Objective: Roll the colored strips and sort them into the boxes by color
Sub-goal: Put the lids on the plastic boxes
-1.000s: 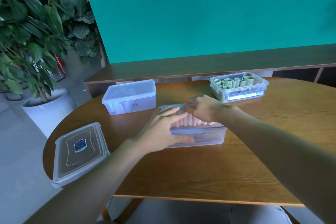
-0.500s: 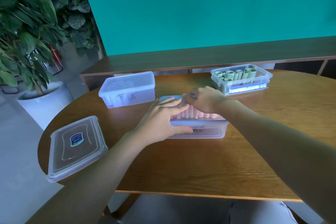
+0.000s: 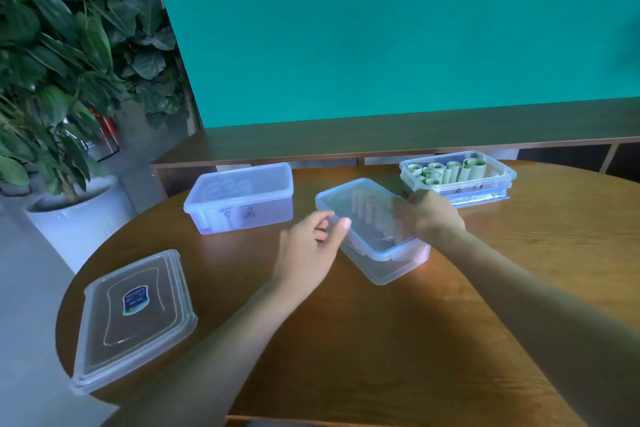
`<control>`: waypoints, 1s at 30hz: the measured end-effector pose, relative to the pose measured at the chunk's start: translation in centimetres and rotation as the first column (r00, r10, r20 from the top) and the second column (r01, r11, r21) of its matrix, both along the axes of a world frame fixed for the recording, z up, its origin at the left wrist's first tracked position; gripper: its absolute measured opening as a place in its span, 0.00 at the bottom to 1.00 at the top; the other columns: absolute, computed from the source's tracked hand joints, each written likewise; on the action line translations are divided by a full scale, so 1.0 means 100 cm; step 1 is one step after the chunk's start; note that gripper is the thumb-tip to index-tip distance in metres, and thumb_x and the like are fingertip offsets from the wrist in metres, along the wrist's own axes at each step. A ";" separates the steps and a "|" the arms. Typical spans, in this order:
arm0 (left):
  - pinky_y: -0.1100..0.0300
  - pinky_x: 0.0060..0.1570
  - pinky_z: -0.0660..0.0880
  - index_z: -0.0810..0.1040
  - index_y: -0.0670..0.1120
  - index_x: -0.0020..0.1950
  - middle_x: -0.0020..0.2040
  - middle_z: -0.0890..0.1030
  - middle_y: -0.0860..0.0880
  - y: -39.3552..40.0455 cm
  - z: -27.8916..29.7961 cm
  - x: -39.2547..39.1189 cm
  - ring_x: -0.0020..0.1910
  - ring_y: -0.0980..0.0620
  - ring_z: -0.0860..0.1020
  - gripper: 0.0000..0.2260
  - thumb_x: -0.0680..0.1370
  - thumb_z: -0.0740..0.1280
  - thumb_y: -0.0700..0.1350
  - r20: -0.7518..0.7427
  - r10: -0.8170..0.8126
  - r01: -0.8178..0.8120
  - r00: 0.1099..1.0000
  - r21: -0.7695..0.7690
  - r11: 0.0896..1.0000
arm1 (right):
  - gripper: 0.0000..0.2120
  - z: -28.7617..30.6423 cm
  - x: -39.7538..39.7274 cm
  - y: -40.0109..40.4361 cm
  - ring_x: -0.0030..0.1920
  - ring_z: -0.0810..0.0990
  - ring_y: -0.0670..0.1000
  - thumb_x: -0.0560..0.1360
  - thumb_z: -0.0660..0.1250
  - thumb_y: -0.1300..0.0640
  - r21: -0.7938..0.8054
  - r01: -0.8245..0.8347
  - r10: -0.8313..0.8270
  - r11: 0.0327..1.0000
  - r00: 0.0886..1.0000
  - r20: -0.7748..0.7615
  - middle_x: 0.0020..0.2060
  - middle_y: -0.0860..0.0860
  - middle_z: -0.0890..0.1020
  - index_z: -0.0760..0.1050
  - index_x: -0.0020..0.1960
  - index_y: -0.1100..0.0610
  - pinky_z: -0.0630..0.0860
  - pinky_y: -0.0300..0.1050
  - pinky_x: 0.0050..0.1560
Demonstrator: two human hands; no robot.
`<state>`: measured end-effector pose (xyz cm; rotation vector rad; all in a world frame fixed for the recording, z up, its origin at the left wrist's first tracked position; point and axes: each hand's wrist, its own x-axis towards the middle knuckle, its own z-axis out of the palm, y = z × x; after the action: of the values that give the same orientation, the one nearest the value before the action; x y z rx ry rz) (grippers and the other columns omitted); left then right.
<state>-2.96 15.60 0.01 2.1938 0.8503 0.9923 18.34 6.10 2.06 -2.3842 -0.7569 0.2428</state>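
Note:
A clear box of pink rolls (image 3: 391, 263) sits mid-table, turned at an angle, with its lid (image 3: 346, 199) on top. My left hand (image 3: 308, 250) is at the box's near-left edge, fingers curled and thumb on the lid rim. My right hand (image 3: 427, 218) grips the box's right side and hides part of the lid. A lidded box of white rolls (image 3: 242, 201) stands at the back left. An open box of green rolls (image 3: 457, 173) stands at the back right.
Spare clear lids (image 3: 135, 319) are stacked at the table's near-left edge. The round wooden table (image 3: 381, 340) stands before a low wooden shelf (image 3: 381, 135) and a teal wall. A potted plant (image 3: 79, 215) stands on the floor to the left.
The pink-roll box has turned from square-on to an angle, with the lid now fully over it. My left hand slid from the lid's top to its left edge; my right hand moved to the right side.

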 end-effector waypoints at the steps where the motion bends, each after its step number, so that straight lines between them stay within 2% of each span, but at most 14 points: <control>1: 0.61 0.58 0.78 0.79 0.54 0.66 0.57 0.82 0.59 -0.006 -0.003 0.001 0.54 0.65 0.80 0.23 0.75 0.70 0.64 0.003 -0.049 0.049 0.999 -0.059 0.997 | 0.18 -0.001 -0.002 0.004 0.44 0.81 0.56 0.77 0.60 0.40 0.011 0.023 -0.023 1.000 1.000 -0.002 0.41 0.51 0.82 0.78 0.46 0.53 0.77 0.48 0.47; 4: 0.59 0.64 0.76 0.67 0.56 0.76 0.71 0.73 0.58 -0.009 -0.011 0.006 0.68 0.61 0.73 0.41 0.67 0.72 0.70 -0.009 -0.189 0.183 0.982 -0.197 0.963 | 0.16 -0.004 -0.004 0.017 0.42 0.80 0.56 0.76 0.58 0.44 0.042 0.064 -0.062 0.997 0.997 -0.038 0.40 0.51 0.82 0.77 0.47 0.54 0.74 0.48 0.48; 6: 0.55 0.67 0.74 0.63 0.57 0.78 0.74 0.69 0.58 -0.001 -0.014 0.009 0.72 0.60 0.69 0.46 0.65 0.73 0.72 -0.014 -0.199 0.191 0.980 -0.211 0.959 | 0.16 -0.004 -0.005 0.023 0.40 0.79 0.55 0.76 0.58 0.45 0.074 0.060 -0.056 0.995 0.997 -0.053 0.40 0.52 0.81 0.77 0.47 0.56 0.72 0.47 0.44; 8: 0.56 0.66 0.75 0.64 0.57 0.77 0.74 0.71 0.58 0.009 -0.016 0.013 0.70 0.60 0.70 0.42 0.67 0.74 0.68 0.027 -0.187 0.188 0.982 -0.224 0.956 | 0.15 -0.006 -0.002 0.031 0.41 0.80 0.57 0.76 0.60 0.47 0.148 0.044 -0.032 0.988 0.996 -0.079 0.39 0.53 0.82 0.78 0.46 0.58 0.72 0.47 0.42; 10: 0.63 0.60 0.78 0.68 0.56 0.75 0.70 0.75 0.57 0.016 -0.015 0.014 0.66 0.61 0.74 0.37 0.69 0.76 0.63 0.082 -0.147 0.162 0.986 -0.224 0.961 | 0.16 -0.008 -0.002 0.035 0.43 0.81 0.59 0.76 0.62 0.48 0.256 0.014 0.014 0.967 0.994 -0.106 0.39 0.55 0.83 0.79 0.46 0.60 0.73 0.47 0.40; 13: 0.69 0.54 0.77 0.72 0.55 0.73 0.65 0.78 0.57 0.026 -0.014 0.023 0.61 0.60 0.78 0.36 0.69 0.76 0.64 0.081 -0.048 0.063 0.996 -0.189 0.980 | 0.18 -0.015 0.001 0.041 0.53 0.78 0.57 0.78 0.65 0.46 0.369 -0.005 0.058 0.929 0.989 -0.134 0.50 0.56 0.83 0.77 0.58 0.60 0.71 0.48 0.47; 16: 0.61 0.60 0.77 0.74 0.55 0.72 0.63 0.80 0.57 0.035 -0.013 0.037 0.60 0.58 0.78 0.35 0.69 0.74 0.68 0.033 0.055 -0.051 0.998 -0.118 0.992 | 0.23 -0.022 0.004 0.042 0.55 0.74 0.53 0.80 0.65 0.44 0.400 -0.064 0.134 0.914 0.979 -0.152 0.56 0.53 0.79 0.72 0.67 0.59 0.66 0.43 0.52; 20: 0.54 0.60 0.78 0.75 0.55 0.70 0.61 0.80 0.57 0.043 -0.009 0.048 0.60 0.55 0.78 0.28 0.73 0.70 0.65 0.002 0.170 -0.169 0.985 -0.066 0.983 | 0.27 -0.028 0.010 0.039 0.59 0.79 0.52 0.80 0.61 0.36 0.421 -0.171 0.220 0.890 0.973 -0.069 0.58 0.51 0.82 0.74 0.68 0.56 0.72 0.45 0.58; 22: 0.51 0.56 0.78 0.75 0.56 0.69 0.61 0.79 0.57 0.043 -0.008 0.050 0.60 0.54 0.77 0.25 0.75 0.68 0.65 -0.035 0.238 -0.239 0.971 -0.009 0.971 | 0.25 -0.027 0.015 0.030 0.52 0.83 0.52 0.80 0.60 0.36 0.469 -0.143 0.174 0.872 0.984 -0.024 0.53 0.52 0.85 0.74 0.66 0.54 0.77 0.49 0.57; 25: 0.50 0.51 0.79 0.75 0.55 0.68 0.64 0.76 0.56 0.036 -0.010 0.053 0.63 0.52 0.75 0.21 0.77 0.67 0.62 -0.038 0.291 -0.286 0.956 0.103 0.953 | 0.18 -0.024 0.026 0.007 0.32 0.83 0.48 0.82 0.61 0.44 0.468 -0.087 0.059 0.879 0.995 0.075 0.35 0.51 0.84 0.70 0.68 0.53 0.79 0.47 0.43; 27: 0.49 0.50 0.79 0.75 0.55 0.68 0.67 0.73 0.55 0.032 -0.011 0.053 0.66 0.51 0.73 0.21 0.78 0.68 0.60 -0.019 0.296 -0.290 0.955 0.144 0.946 | 0.20 -0.023 0.036 -0.005 0.31 0.82 0.48 0.83 0.59 0.44 0.382 -0.040 0.000 0.923 0.994 0.105 0.29 0.51 0.82 0.67 0.71 0.52 0.77 0.46 0.41; 30: 0.50 0.51 0.79 0.75 0.53 0.68 0.70 0.69 0.54 0.023 -0.009 0.051 0.69 0.51 0.71 0.21 0.77 0.69 0.58 0.021 0.293 -0.292 0.956 0.187 0.938 | 0.19 -0.025 0.051 -0.012 0.29 0.82 0.49 0.81 0.58 0.43 0.274 0.001 -0.023 0.962 0.997 0.075 0.30 0.53 0.83 0.68 0.69 0.50 0.79 0.48 0.43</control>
<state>2.10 17.95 -0.92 2.2697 1.1534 1.2530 23.49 4.89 -0.43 -2.1444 -0.7588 0.0362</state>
